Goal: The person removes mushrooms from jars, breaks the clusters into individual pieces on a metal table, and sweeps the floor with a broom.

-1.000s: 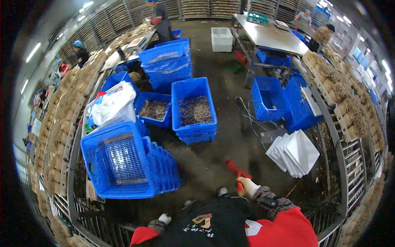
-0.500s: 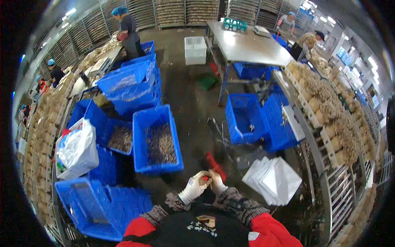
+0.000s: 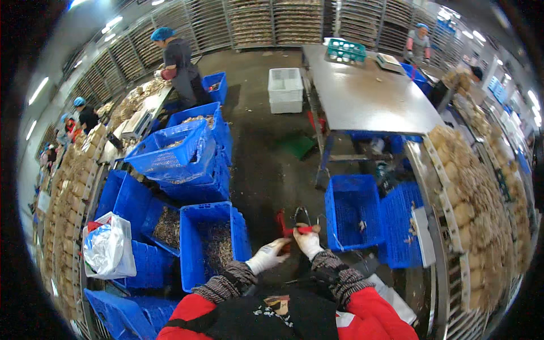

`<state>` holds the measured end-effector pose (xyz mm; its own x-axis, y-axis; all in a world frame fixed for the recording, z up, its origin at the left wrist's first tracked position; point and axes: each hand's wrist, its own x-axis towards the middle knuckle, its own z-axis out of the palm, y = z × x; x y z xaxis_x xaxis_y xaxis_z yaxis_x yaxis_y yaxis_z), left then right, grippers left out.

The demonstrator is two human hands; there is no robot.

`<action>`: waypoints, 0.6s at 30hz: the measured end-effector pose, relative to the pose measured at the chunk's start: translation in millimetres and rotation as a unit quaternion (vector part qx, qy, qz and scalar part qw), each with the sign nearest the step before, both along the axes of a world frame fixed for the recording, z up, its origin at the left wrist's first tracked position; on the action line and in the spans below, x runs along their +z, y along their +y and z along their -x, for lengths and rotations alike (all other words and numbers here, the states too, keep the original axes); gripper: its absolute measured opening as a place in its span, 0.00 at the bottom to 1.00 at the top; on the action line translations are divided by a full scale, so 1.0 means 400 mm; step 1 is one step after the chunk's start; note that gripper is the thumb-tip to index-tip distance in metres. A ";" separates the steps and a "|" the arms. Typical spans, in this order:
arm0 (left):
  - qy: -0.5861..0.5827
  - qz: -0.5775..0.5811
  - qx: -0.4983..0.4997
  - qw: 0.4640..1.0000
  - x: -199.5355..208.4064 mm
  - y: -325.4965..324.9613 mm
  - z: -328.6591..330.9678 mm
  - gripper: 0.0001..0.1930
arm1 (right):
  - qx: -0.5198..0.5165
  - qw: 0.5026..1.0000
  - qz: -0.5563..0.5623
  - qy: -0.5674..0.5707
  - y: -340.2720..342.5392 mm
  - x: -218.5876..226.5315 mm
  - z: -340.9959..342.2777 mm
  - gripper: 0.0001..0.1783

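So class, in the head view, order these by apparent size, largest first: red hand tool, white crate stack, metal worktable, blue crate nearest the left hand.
1. Metal worktable
2. Blue crate nearest the left hand
3. White crate stack
4. Red hand tool

Tall racks (image 3: 249,28) are lining the far end of the room, and the dark floor (image 3: 255,141) is stretching toward them through the middle. To the right, a metal table (image 3: 374,105) is standing and is reflecting some white light. Lamps (image 3: 38,90) are glowing in rows high on both sides.
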<state>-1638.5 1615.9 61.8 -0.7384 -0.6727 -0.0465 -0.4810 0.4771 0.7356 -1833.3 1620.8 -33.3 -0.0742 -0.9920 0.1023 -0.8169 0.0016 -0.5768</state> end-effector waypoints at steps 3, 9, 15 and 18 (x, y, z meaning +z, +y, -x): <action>-0.100 -0.146 0.177 0.968 -0.139 -0.151 -0.020 0.23 | -0.163 0.908 0.011 -0.386 -0.284 -0.158 0.266 0.14; -0.170 -0.243 0.606 0.739 -0.491 0.026 -0.591 0.13 | -0.129 0.939 -0.051 -0.315 -0.844 0.089 0.332 0.11; -0.259 -0.290 0.597 0.702 -0.532 -0.077 -0.530 0.22 | -0.088 0.919 -0.077 -0.375 -1.376 -0.031 0.550 0.12; -0.265 -0.346 0.585 0.684 -0.563 -0.380 -0.470 0.23 | -0.067 0.874 -0.055 -0.478 -1.554 -0.106 0.727 0.09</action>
<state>-1450.6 1463.7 -163.3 0.5316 -0.4701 -0.7046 -0.5222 -0.8369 0.1644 -2124.2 999.4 -75.8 -0.1897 -0.9678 -0.1655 0.0491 0.1590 -0.9861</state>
